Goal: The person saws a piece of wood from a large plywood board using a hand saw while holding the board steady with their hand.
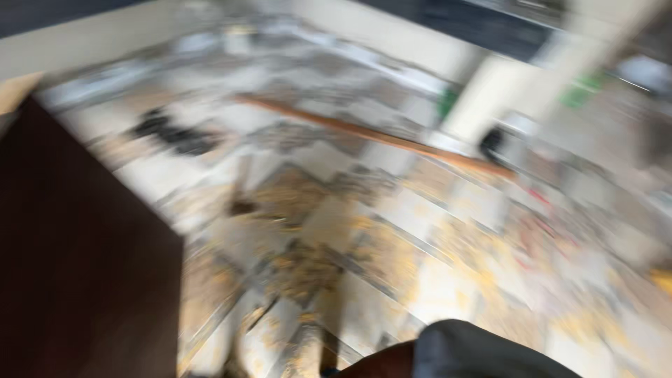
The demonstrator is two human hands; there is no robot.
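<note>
1. At the bottom edge of my view I see only a dark grey sleeve (483, 350) with a strip of my arm beside it; the frame cuts the arm off there.
2. Neither my left hand nor my right hand shows, so I cannot tell whether the fingers are spread, pressed together or pinching anything.
3. Which arm the sleeve belongs to is lost in the blur.
4. Just beyond the sleeve lies the pale tiled floor (420, 224), strewn with yellowish-brown sawdust-like litter (308, 266).
5. Farther out, a long thin orange-brown wooden stick (371, 136) lies slanted across the floor, well apart from my arm.
6. A dark reddish-brown flat panel (77, 259) fills the left side.
7. A dark smudge (171, 134) sits on the floor beyond it, too blurred to identify.
</note>
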